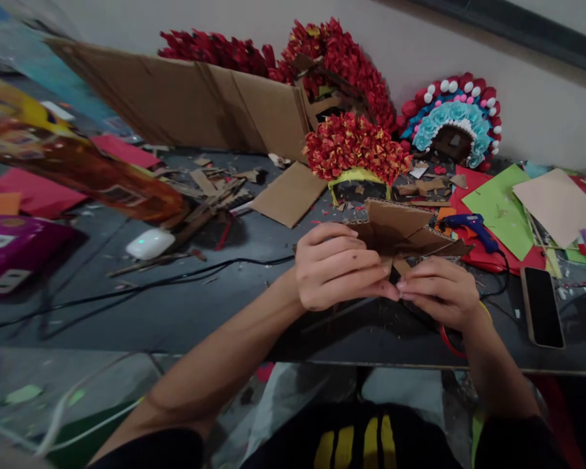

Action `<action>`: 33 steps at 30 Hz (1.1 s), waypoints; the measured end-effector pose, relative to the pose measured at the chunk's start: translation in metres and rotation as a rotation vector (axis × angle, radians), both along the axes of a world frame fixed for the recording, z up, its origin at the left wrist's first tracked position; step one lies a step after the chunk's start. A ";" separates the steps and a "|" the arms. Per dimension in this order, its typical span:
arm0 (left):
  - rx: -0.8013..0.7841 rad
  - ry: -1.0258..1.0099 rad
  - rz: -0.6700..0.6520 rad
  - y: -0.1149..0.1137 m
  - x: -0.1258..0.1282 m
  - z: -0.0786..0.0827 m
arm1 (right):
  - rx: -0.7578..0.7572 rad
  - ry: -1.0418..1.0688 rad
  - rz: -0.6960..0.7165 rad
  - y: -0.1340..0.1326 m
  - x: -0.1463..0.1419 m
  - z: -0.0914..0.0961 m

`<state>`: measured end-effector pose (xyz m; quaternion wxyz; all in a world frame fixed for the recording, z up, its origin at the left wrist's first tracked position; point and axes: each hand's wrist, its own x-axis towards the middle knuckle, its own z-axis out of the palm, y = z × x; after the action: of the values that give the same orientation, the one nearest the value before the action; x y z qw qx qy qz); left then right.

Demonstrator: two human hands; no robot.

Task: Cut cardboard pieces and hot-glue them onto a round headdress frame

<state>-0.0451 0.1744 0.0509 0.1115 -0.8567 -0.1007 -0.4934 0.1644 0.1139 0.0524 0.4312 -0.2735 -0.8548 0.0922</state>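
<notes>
A folded piece of brown cardboard (401, 225) stands tilted over the near side of the dark table, its corrugated edges showing. My left hand (344, 268) is closed on its near left part, fingers curled and thumb pointing right. Close beside it, my right hand (442, 286) pinches the near right part, its fingertips almost meeting the left thumb. Between the hands a small cardboard flap (401, 265) shows; the fingers cover the rest of the grip. Just beyond my right hand, a blue glue gun (473, 228) lies on coloured paper.
A phone (543, 307) lies at the right. Flower-covered headdresses (356, 148) and a large cardboard sheet (190, 101) stand along the wall. At the left are an amber bottle (127, 185), a white mouse-like device (150, 244), a purple socket block (22, 254) and black cables (215, 266).
</notes>
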 end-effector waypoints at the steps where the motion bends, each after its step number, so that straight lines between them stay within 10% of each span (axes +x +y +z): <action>1: 0.049 -0.015 0.011 0.000 0.001 0.001 | -0.012 0.002 0.008 0.000 0.001 -0.001; 19: 0.095 -0.045 0.001 -0.002 0.007 0.001 | -0.090 0.057 -0.017 -0.001 -0.004 -0.002; 33: 0.016 -0.090 -0.016 -0.006 0.017 0.001 | -0.509 0.292 -0.024 -0.007 -0.007 -0.009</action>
<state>-0.0281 0.1687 0.0521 0.1098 -0.8336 -0.0948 -0.5330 0.1575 0.1066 0.0439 0.4684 -0.3667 -0.7297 0.3372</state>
